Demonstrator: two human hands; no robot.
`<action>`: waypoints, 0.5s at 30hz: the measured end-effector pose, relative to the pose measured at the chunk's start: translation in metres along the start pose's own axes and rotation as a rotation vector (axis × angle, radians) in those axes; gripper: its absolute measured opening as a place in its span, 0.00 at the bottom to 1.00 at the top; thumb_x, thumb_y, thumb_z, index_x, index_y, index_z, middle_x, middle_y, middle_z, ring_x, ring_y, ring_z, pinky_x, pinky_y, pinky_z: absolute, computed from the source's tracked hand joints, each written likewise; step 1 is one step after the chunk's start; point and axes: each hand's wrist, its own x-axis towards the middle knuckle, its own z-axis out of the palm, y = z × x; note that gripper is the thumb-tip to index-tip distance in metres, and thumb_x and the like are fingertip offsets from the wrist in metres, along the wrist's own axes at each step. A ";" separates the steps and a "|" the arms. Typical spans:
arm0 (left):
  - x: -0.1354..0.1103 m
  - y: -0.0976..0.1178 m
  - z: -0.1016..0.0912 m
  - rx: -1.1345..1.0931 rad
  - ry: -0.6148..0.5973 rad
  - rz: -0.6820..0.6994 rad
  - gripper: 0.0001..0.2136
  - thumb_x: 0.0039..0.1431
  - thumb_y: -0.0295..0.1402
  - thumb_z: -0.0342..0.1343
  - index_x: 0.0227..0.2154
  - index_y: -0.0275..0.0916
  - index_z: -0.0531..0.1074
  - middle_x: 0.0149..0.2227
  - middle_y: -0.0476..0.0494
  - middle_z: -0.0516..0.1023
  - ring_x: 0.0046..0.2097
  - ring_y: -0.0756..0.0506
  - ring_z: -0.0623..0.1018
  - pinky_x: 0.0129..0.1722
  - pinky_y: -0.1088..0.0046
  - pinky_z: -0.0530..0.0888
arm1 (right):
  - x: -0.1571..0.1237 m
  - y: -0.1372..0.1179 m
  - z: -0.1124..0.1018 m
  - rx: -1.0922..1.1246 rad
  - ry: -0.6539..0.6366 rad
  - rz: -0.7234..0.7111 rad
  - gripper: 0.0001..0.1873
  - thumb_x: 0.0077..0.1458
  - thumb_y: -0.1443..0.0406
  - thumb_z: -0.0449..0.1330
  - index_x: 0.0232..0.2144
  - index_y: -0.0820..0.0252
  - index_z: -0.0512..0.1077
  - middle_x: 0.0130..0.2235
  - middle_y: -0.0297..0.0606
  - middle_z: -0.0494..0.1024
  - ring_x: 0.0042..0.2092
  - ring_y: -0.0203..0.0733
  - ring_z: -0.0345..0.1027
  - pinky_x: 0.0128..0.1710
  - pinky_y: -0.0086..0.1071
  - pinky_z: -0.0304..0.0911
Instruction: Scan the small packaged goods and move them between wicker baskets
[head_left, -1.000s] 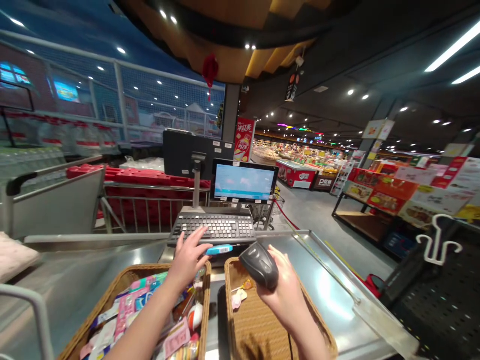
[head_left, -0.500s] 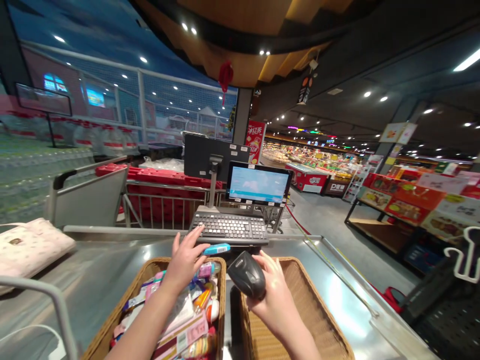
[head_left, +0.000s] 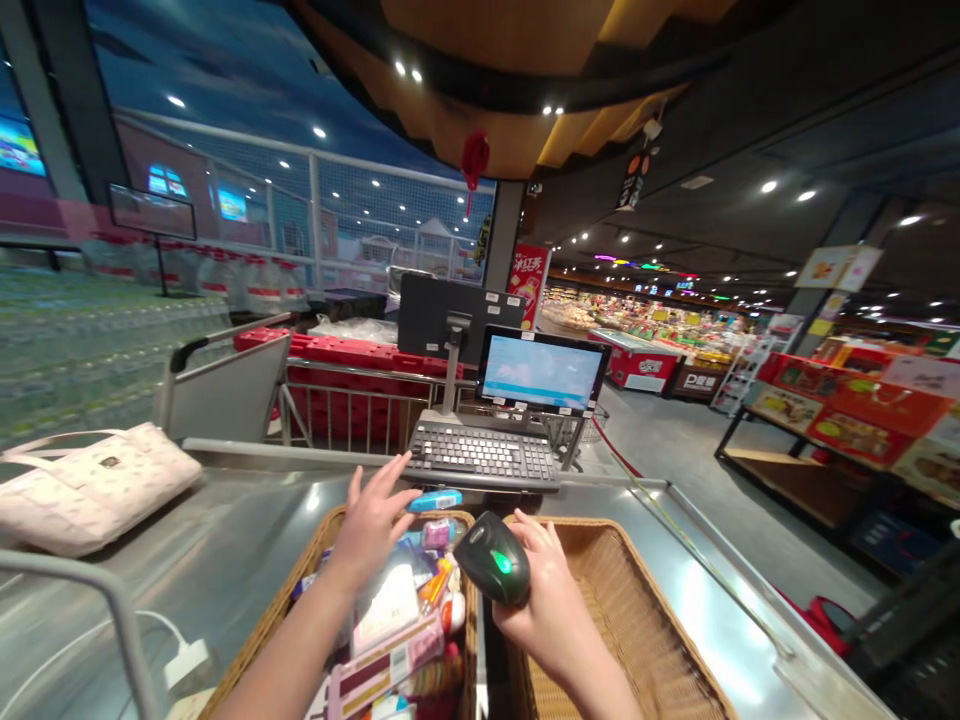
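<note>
My left hand (head_left: 373,516) holds a small blue item (head_left: 435,500) pinched at its thumb, the other fingers stretched towards the keyboard (head_left: 486,456), above the left wicker basket (head_left: 300,590) full of packaged goods. My right hand (head_left: 541,592) grips a black barcode scanner (head_left: 493,558) with a green light showing, aimed at the blue item. It hovers over the near-left edge of the right wicker basket (head_left: 660,640), whose inside shows nothing.
A till screen (head_left: 541,372) and a second monitor's back (head_left: 457,315) stand behind the keyboard. A pale handbag (head_left: 90,488) lies on the steel counter (head_left: 225,540) at left. Red crates and a metal railing are behind; shop shelves at right.
The camera has swung left, so baskets and till sit further right in view. The scanner's green light now shows. Both hands keep their grips and stay close together.
</note>
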 end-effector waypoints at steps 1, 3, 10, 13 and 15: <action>-0.001 -0.001 -0.001 0.001 0.000 -0.002 0.11 0.57 0.28 0.54 0.40 0.47 0.77 0.66 0.39 0.60 0.66 0.37 0.62 0.63 0.37 0.47 | 0.000 -0.001 0.001 0.005 -0.004 -0.003 0.25 0.39 0.70 0.58 0.42 0.52 0.76 0.51 0.41 0.74 0.65 0.57 0.52 0.65 0.58 0.36; -0.003 -0.003 -0.004 0.003 -0.002 -0.003 0.11 0.57 0.29 0.54 0.40 0.47 0.77 0.66 0.39 0.60 0.65 0.37 0.62 0.63 0.36 0.47 | 0.000 -0.002 0.004 0.014 -0.002 -0.007 0.23 0.40 0.69 0.58 0.42 0.51 0.77 0.50 0.41 0.74 0.65 0.56 0.52 0.65 0.58 0.36; -0.015 -0.012 -0.007 0.020 -0.041 -0.019 0.11 0.58 0.30 0.53 0.40 0.47 0.77 0.66 0.38 0.60 0.65 0.35 0.63 0.62 0.35 0.47 | -0.001 -0.004 0.010 0.020 -0.011 0.008 0.26 0.39 0.71 0.58 0.44 0.51 0.76 0.52 0.41 0.73 0.65 0.58 0.53 0.65 0.61 0.33; -0.021 -0.016 -0.008 0.034 -0.052 -0.041 0.10 0.58 0.31 0.54 0.40 0.47 0.77 0.65 0.38 0.61 0.65 0.35 0.64 0.63 0.36 0.46 | -0.001 -0.004 0.012 0.011 -0.015 -0.004 0.25 0.39 0.72 0.58 0.43 0.53 0.76 0.52 0.42 0.73 0.65 0.58 0.53 0.65 0.61 0.35; -0.025 -0.019 -0.008 0.037 -0.059 -0.057 0.11 0.58 0.30 0.54 0.41 0.48 0.77 0.65 0.39 0.62 0.65 0.35 0.64 0.63 0.36 0.46 | -0.001 -0.004 0.013 0.007 -0.014 -0.012 0.25 0.38 0.72 0.58 0.42 0.53 0.76 0.52 0.42 0.73 0.64 0.58 0.54 0.65 0.61 0.36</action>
